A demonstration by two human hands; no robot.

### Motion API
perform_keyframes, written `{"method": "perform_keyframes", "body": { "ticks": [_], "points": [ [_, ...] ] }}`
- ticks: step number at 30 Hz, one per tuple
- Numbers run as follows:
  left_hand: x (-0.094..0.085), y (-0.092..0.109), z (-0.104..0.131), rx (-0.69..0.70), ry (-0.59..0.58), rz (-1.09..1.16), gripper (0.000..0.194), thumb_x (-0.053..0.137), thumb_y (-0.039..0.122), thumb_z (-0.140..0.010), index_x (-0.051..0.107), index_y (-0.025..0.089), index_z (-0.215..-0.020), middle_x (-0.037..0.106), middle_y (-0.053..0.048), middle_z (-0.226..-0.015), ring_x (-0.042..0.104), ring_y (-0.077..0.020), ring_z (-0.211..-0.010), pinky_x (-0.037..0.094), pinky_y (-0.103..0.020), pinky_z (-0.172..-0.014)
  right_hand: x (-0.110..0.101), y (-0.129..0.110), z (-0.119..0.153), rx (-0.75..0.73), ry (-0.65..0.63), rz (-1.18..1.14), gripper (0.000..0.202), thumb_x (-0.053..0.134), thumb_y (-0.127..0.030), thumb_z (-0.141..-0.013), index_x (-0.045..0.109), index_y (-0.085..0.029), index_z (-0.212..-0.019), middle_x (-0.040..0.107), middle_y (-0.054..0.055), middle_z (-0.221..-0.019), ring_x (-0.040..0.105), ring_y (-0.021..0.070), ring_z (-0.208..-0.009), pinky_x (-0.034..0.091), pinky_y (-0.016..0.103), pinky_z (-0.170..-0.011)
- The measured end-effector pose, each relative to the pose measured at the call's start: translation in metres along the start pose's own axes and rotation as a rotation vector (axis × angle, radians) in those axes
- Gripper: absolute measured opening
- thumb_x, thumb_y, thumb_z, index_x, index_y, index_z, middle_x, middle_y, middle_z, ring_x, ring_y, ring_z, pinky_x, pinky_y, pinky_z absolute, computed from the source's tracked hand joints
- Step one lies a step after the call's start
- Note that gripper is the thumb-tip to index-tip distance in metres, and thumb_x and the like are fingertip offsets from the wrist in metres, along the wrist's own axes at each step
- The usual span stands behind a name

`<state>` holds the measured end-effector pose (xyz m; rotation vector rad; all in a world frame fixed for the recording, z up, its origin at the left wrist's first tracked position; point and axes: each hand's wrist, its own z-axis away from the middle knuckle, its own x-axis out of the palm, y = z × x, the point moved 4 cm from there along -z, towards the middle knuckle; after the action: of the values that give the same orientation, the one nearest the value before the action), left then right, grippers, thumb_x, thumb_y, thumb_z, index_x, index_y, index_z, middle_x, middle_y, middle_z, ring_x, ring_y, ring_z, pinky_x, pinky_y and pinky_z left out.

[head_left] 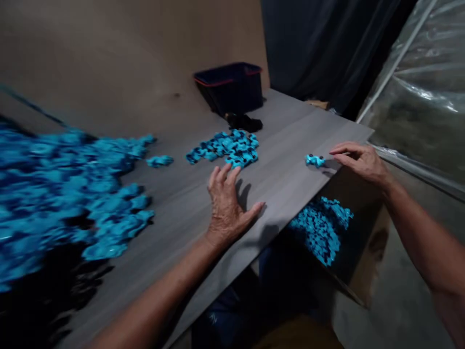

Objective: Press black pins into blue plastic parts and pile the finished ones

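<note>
My left hand (227, 208) hovers over or rests on the grey table with fingers spread, holding nothing. Its fingertips are at the near side of a small cluster of turquoise pieces (228, 145), which look like toy cars with dark wheels. At the table's right edge my right hand (359, 160) has its fingers stretched out and empty. Just left of those fingertips a single turquoise toy car (314, 160) lies apart from them. Below the edge, a cardboard box (366, 257) holds a heap of similar turquoise pieces (321, 230).
A large, blurred heap of turquoise parts (72, 189) covers the table's left side, with black parts (47, 291) in front. A dark bin (236, 89) with a red rim stands at the back, beside a black item (245, 122). Clear plastic sheeting (428, 92) hangs at right.
</note>
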<state>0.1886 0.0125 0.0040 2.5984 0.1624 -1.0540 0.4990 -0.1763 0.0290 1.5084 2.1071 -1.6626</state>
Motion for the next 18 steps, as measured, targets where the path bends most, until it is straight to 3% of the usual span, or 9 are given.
{"method": "perform_keyframes", "body": {
  "ticks": [3,6,10,14,18],
  "points": [
    [-0.008,-0.046,0.009,-0.23,-0.034,-0.092,0.114,0.081,0.062,-0.066,0.024,0.021,-0.156,0.032,-0.022,-0.159,0.02,-0.0468,-0.152,0.019,-0.068,-0.12,0.06,-0.034,-0.055,-0.168,-0.188,-0.028,0.036,0.066,-0.047,-0.087,0.076,-0.024,-0.114,0.072,0.009,-0.121,0.067,0.0255,-0.109,0.056,0.041,-0.091],
    [-0.005,-0.074,0.01,-0.51,-0.139,-0.087,0.127,0.084,0.062,-0.061,0.017,0.019,-0.159,0.02,-0.025,-0.165,0.008,-0.0497,-0.155,0.015,-0.069,-0.121,0.13,-0.068,-0.109,-0.303,-0.352,0.035,0.055,0.061,-0.053,-0.091,0.064,-0.023,-0.138,0.061,0.013,-0.139,0.059,0.0292,-0.125,0.048,0.05,-0.107],
    [-0.004,-0.097,-0.009,-0.646,-0.219,-0.138,0.139,0.088,0.06,-0.053,0.013,0.02,-0.162,0.002,-0.024,-0.17,-0.008,-0.0523,-0.154,0.007,-0.075,-0.118,0.212,-0.099,-0.167,-0.262,-0.478,0.244,0.065,0.054,-0.061,-0.094,0.051,-0.028,-0.15,0.047,0.012,-0.156,0.044,0.0387,-0.141,0.035,0.066,-0.114],
    [-0.002,-0.132,-0.027,-0.74,-0.276,-0.157,0.142,0.089,0.059,-0.052,0.009,0.021,-0.164,-0.003,-0.024,-0.171,-0.013,-0.0522,-0.153,0.007,-0.076,-0.116,0.266,-0.114,-0.204,-0.167,-0.597,0.343,0.073,0.049,-0.074,-0.09,0.049,-0.033,-0.151,0.04,0.01,-0.163,0.03,0.0458,-0.149,0.025,0.074,-0.116],
    [0.007,-0.166,-0.037,-0.764,-0.324,-0.047,0.147,0.088,0.063,-0.052,0.004,0.018,-0.164,0.002,-0.027,-0.17,-0.004,-0.0503,-0.155,0.011,-0.069,-0.12,0.297,-0.107,-0.227,-0.139,-0.672,0.353,0.074,0.058,-0.079,-0.082,0.064,-0.032,-0.139,0.052,0.01,-0.155,0.04,0.0462,-0.145,0.028,0.069,-0.118]
  ]
}}
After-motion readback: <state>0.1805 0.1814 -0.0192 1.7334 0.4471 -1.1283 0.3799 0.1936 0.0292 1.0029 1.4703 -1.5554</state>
